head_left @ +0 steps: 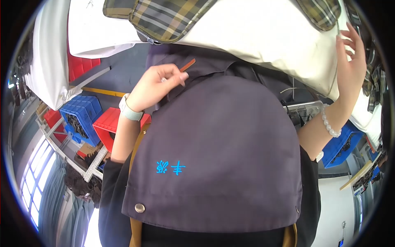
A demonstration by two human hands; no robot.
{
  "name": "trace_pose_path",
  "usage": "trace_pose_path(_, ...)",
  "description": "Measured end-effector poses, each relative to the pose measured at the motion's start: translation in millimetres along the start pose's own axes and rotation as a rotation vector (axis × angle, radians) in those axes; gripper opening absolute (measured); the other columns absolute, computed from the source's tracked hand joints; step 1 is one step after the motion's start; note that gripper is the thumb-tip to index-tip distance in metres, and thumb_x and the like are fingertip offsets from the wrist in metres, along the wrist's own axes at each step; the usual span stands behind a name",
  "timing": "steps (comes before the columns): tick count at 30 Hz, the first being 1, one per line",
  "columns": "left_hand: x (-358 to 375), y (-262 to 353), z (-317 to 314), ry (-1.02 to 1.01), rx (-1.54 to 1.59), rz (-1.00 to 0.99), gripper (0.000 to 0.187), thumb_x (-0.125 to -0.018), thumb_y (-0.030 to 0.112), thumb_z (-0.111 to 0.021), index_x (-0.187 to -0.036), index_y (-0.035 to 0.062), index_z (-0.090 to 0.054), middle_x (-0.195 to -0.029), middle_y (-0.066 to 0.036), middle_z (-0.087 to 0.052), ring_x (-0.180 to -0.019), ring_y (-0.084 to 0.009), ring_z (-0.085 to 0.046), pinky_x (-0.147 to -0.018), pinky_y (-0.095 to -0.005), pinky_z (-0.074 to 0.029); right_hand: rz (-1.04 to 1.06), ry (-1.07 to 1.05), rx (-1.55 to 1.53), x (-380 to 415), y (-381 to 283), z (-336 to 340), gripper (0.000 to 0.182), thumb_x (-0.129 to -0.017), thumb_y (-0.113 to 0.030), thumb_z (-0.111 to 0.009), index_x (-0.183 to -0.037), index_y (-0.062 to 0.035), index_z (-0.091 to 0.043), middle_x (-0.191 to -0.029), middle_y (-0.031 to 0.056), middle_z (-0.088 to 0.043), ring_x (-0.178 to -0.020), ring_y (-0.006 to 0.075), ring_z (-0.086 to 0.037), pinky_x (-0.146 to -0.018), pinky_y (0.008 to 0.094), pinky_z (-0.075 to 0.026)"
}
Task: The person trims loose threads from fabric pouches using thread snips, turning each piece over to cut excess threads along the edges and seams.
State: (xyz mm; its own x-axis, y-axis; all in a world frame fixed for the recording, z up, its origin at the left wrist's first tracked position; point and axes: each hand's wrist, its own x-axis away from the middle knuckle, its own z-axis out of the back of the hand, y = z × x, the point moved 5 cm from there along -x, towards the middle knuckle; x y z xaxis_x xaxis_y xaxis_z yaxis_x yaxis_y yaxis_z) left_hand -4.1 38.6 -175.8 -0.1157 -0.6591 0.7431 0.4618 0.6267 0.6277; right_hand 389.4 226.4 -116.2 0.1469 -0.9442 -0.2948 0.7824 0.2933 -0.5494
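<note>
My left hand [166, 84], with a watch on the wrist, is closed in a pinch. A narrow orange-red strip [188, 65] sticks out past its fingers; I cannot make out what kind of thing it is. At the upper right my right hand [352, 61] has its fingers apart, beside the edge of a white cloth [263, 29]. Close to those fingertips lies a plaid fabric piece [323, 14]. Another plaid piece [168, 20] with a zipper [146, 37] rests on the white cloth further left.
A dark apron [218, 152] with blue lettering covers my front. To the left stand a blue crate [82, 105] holding dark pieces and a red crate [108, 123]. Another blue crate [341, 146] is at the right, below my forearm. A clear tray [306, 109] sits near my right wrist.
</note>
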Motion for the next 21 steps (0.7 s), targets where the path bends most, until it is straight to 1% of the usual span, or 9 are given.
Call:
trace_pose_path(3,12,6,-27,-0.268,0.309,-0.121,0.018,-0.100,0.017,-0.060,-0.102,-0.0004,-0.064,-0.086,0.003,-0.065,-0.076,-0.0029,-0.052,-0.072,-0.0221,-0.046,-0.091,-0.052,0.029,8,-15,-17,0.036,-0.098,-0.014,-0.066,-0.132,-0.0042,-0.064,-0.095,0.0006,-0.066,-0.081,0.0067,-0.059,-0.072,0.0222,-0.050)
trace_pose_path(6,13,19,-38,-0.279,0.141,-0.150,0.041,-0.096,0.002,-0.047,-0.136,-0.0050,-0.052,-0.091,0.002,-0.057,-0.085,-0.0059,-0.052,-0.081,-0.0231,-0.045,-0.162,-0.014,0.010,4,-19,-14,0.034,-0.097,-0.014,-0.066,-0.130,-0.0039,-0.065,-0.092,0.0010,-0.066,-0.079,0.0068,-0.058,-0.071,0.0224,-0.049)
trace_pose_path(9,-1,7,-43,-0.278,0.144,-0.145,0.047,-0.093,0.006,-0.052,-0.139,-0.0068,-0.050,-0.083,-0.005,-0.059,-0.080,-0.0112,-0.056,-0.077,-0.0266,-0.048,-0.224,-0.017,0.071,1,-13,-11,0.029,-0.095,-0.015,-0.067,-0.121,-0.0021,-0.068,-0.089,0.0020,-0.066,-0.078,0.0087,-0.058,-0.071,0.0242,-0.049)
trace_pose_path(10,-6,7,-43,-0.293,0.035,-0.196,0.051,-0.092,0.007,-0.051,-0.140,-0.0095,-0.047,-0.086,-0.009,-0.061,-0.081,-0.0192,-0.060,-0.079,-0.0307,-0.049,-0.255,-0.034,0.155,-3,-11,-10,0.025,-0.094,-0.015,-0.068,-0.115,-0.0007,-0.069,-0.087,0.0028,-0.066,-0.077,0.0100,-0.058,-0.071,0.0251,-0.048)
trace_pose_path(13,-18,5,-43,-0.192,-0.135,-0.240,0.048,-0.093,0.010,-0.052,-0.135,-0.0128,-0.045,-0.101,-0.022,-0.064,-0.097,-0.0394,-0.061,-0.089,-0.0437,-0.049,-0.266,-0.158,0.136,-6,-17,-11,0.017,-0.093,-0.015,-0.068,-0.097,0.0017,-0.068,-0.080,0.0053,-0.065,-0.076,0.0119,-0.057,-0.071,0.0290,-0.048)
trace_pose_path(14,-21,5,-46,-0.181,-0.126,-0.260,0.048,-0.093,0.010,-0.052,-0.135,-0.0128,-0.045,-0.101,-0.022,-0.064,-0.097,-0.0394,-0.061,-0.089,-0.0437,-0.049,-0.261,-0.198,0.119,-6,-13,-7,0.017,-0.092,-0.014,-0.069,-0.096,0.0019,-0.067,-0.082,0.0062,-0.066,-0.075,0.0135,-0.057,-0.070,0.0303,-0.048)
trace_pose_path(17,-42,-16,-56,-0.092,-0.153,-0.376,0.027,-0.097,0.016,-0.052,-0.109,-0.0071,-0.046,-0.106,-0.031,-0.059,-0.107,-0.0451,-0.057,-0.095,-0.0452,-0.045,-0.270,-0.267,0.235,-9,-5,17,0.016,-0.091,-0.013,-0.069,-0.094,0.0023,-0.066,-0.083,0.0080,-0.066,-0.074,0.0155,-0.058,-0.071,0.0306,-0.048)
trace_pose_path(19,-55,-30,-51,-0.152,-0.291,-0.242,0.025,-0.099,0.018,-0.053,-0.101,-0.0063,-0.051,-0.105,-0.030,-0.060,-0.103,-0.0456,-0.057,-0.093,-0.0470,-0.045,-0.362,-0.258,0.279,-12,-5,33,0.014,-0.092,-0.011,-0.068,-0.096,0.0026,-0.066,-0.084,0.0086,-0.067,-0.076,0.0160,-0.059,-0.073,0.0311,-0.049)
trace_pose_path(21,-66,-47,-54,-0.147,-0.324,-0.227,0.026,-0.100,0.020,-0.053,-0.099,-0.0059,-0.053,-0.104,-0.029,-0.061,-0.101,-0.0452,-0.057,-0.092,-0.0473,-0.046,-0.266,-0.111,0.298,-25,-22,39,0.014,-0.093,-0.011,-0.068,-0.099,0.0016,-0.066,-0.086,0.0077,-0.067,-0.075,0.0152,-0.058,-0.073,0.0302,-0.049)
